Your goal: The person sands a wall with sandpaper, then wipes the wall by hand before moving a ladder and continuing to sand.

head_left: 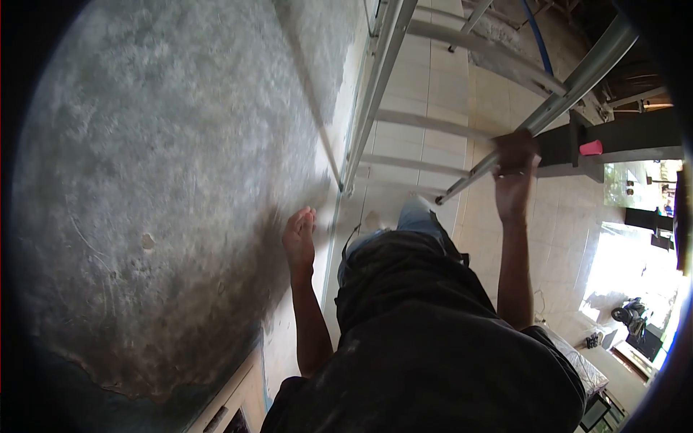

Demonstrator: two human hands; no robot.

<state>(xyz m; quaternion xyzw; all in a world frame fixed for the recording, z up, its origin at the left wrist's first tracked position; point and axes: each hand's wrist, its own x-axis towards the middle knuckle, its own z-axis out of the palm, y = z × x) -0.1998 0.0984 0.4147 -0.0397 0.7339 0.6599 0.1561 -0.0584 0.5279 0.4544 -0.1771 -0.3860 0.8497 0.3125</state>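
Observation:
My left hand (299,234) is raised beside the grey plastered wall (180,144), its fingers curled together and nothing showing in them. My right hand (515,162) is up on the other side, smeared by motion, with a bent wrist. It overlaps the lower part of one side rail of an aluminium ladder (422,123) in this view; I cannot tell whether it grips the rail. The ladder stands in front of me, and one of its rails runs close along the wall.
Pale tiles cover the floor (491,238). A pink cup (590,148) rests on a dark beam-like surface (635,137) at right. Farther off, a motorbike (633,317) stands by a bright opening. A wooden frame (234,397) is set low at the wall.

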